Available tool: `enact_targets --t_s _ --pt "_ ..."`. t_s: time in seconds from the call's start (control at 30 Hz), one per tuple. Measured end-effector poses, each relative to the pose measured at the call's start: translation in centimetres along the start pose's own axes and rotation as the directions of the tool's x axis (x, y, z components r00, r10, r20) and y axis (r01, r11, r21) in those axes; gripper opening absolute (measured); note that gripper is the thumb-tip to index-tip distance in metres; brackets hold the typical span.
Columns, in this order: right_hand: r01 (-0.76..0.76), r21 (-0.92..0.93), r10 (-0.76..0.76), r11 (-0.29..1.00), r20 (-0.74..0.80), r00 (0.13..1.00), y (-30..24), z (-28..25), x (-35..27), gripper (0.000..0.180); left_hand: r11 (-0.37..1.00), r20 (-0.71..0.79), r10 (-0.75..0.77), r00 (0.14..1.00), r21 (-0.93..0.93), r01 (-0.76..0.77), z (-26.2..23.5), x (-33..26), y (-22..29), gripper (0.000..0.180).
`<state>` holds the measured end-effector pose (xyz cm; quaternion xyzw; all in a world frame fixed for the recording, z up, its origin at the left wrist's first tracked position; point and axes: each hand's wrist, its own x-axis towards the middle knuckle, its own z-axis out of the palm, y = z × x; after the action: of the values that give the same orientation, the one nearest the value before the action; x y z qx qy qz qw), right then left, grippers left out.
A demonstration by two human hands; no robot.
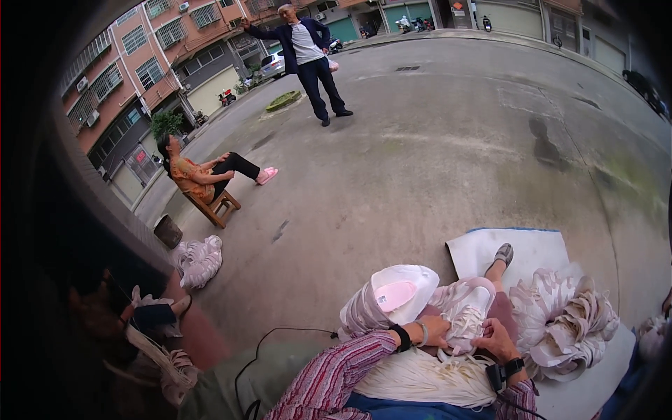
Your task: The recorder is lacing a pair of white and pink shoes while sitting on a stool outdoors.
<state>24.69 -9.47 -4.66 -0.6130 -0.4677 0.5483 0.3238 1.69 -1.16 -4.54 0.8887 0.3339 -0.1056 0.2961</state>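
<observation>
A pale pink and white sneaker upper [470, 297] lies over my lap, its toe away from me and white lacing down its middle. My left hand [434, 332] closes on its near left edge, by the laces. My right hand [498, 341] pinches the near right side with thumb and fingers; whether a lace end is between them is too small to tell. Under my wrists spreads a thick bundle of loose cream shoelaces [427, 378]. Just left of the upper stands a nested stack of similar uppers [364, 311], with a pink insole [393, 295] showing in the front one.
Right of me, more uppers [560, 322] are heaped on a white sheet [504, 246]. A black cable [269, 332] runs by my left arm. Another bundle of uppers [199, 260] lies left, near a seated person [192, 171]; a second person [304, 49] stands farther off.
</observation>
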Motion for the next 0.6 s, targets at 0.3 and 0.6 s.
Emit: enact_targets --t_s 0.3,0.6 --pt "0.021 -0.016 -0.021 1.0 -0.011 1.0 1.0 0.1 0.0 0.052 0.996 0.105 0.023 0.994 0.082 -0.032 -0.1 0.0 0.1 0.037" --pt "0.005 0.058 -0.005 0.998 0.01 1.0 1.5 0.0 0.4 0.052 1.0 0.062 -0.004 0.998 0.012 0.004 0.0 0.1 0.0 0.036"
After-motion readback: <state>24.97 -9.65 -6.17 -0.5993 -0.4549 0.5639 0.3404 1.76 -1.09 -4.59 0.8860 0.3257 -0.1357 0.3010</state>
